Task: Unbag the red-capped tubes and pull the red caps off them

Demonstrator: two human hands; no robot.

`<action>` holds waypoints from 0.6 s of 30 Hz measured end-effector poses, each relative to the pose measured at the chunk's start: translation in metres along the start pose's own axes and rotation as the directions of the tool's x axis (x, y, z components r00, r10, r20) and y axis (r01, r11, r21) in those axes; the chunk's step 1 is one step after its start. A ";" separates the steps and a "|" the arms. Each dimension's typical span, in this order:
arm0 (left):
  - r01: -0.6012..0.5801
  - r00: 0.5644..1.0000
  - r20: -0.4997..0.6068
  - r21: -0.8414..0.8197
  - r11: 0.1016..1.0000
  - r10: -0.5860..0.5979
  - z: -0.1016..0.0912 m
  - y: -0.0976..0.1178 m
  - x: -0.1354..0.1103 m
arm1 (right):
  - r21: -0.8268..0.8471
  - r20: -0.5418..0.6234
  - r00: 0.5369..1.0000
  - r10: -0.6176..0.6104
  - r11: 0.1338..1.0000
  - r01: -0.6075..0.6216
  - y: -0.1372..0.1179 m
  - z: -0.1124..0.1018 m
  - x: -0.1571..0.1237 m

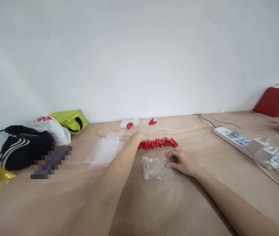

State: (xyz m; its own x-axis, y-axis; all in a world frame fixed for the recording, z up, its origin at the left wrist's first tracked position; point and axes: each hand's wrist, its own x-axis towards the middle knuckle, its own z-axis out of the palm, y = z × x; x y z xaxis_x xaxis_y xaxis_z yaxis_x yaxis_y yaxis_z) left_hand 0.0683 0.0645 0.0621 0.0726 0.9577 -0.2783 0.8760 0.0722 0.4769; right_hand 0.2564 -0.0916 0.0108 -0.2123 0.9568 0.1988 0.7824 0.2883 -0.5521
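A row of thin white sticks with red ends (159, 142) lies side by side on the table, red ends toward me. My left hand (138, 136) reaches to the left end of this row; its fingers are hidden behind the back of the hand. Nearer to me lies a clear zip bag (154, 167), crumpled and flat. At its right edge rests my right hand (183, 162), thumb and fingers apart, the thumb at the plastic. Left of my left forearm are several flat clear zip bags (106, 149), overlapping.
Two clear bags with small red pieces (129, 125) (152, 121) lie by the wall. A power strip (235, 139) with chargers and cables runs along the right. Black (28, 147), white (53, 129) and yellow-green (67, 119) bags stand left; a red bag (277, 101) sits far right.
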 end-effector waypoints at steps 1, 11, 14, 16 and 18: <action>0.007 1.000 -0.007 0.027 1.000 -0.007 -0.002 0.000 -0.002 | -0.002 -0.002 1.000 0.002 1.000 -0.002 0.000 0.000 0.000; -0.287 0.922 -0.229 0.137 0.948 0.312 -0.010 -0.032 -0.076 | 0.011 0.024 1.000 -0.013 1.000 0.013 -0.001 -0.002 0.000; -0.385 0.895 -0.196 0.109 0.916 0.400 0.005 -0.054 -0.103 | 0.022 0.051 0.997 -0.065 0.998 0.064 -0.002 -0.002 -0.001; -0.420 0.896 -0.158 0.006 0.908 0.415 0.015 -0.064 -0.113 | 0.035 0.056 0.992 -0.115 0.993 0.113 -0.003 0.000 -0.001; -0.425 0.903 -0.096 -0.062 0.903 0.418 0.021 -0.069 -0.120 | 0.044 0.032 0.987 -0.159 0.987 0.157 -0.006 0.003 -0.002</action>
State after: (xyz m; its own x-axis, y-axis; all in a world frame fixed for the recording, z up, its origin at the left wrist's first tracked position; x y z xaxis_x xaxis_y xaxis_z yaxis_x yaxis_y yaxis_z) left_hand 0.0088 -0.0616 0.0456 0.3861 0.9220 0.0286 0.7309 -0.3247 0.6003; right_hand 0.2507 -0.0948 0.0117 -0.3527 0.8995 0.2578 0.7129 0.4368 -0.5486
